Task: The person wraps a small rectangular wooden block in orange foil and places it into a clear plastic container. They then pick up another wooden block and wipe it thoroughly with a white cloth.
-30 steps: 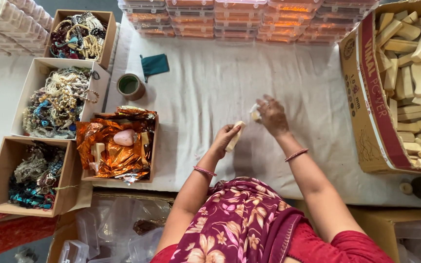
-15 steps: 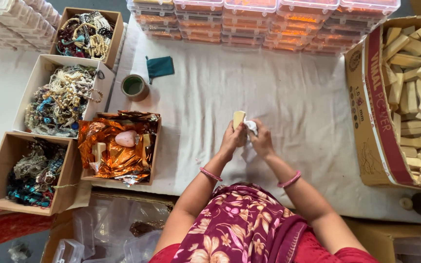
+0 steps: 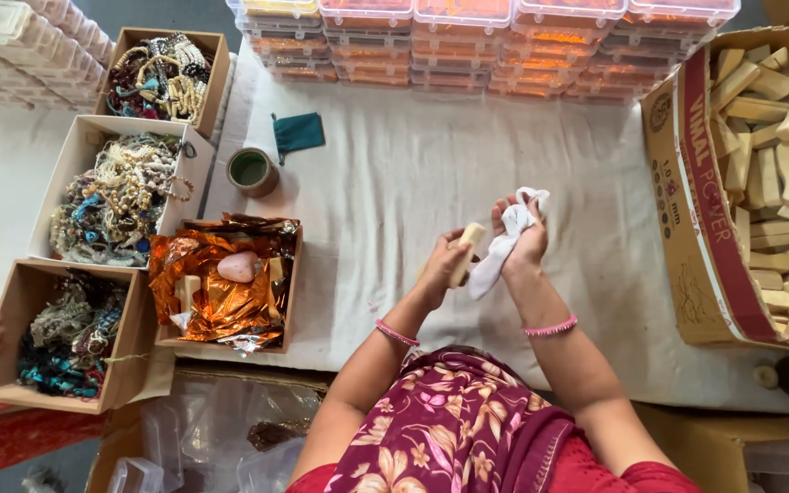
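Bead boxes (image 3: 111,196), tape roll (image 3: 251,171), stacked plastic cases (image 3: 477,46).

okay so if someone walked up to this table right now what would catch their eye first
Probably the crumpled orange foil shining in the open box left of centre, with a pink stone lying on it. At mid-table the left hand holds a pale wooden block while the right hand grips a white cloth. On the right edge, a big carton is heaped with similar wooden pieces.

Left hand (image 3: 445,263) holds wooden piece (image 3: 468,240); right hand (image 3: 522,239) white cloth (image 3: 502,245).
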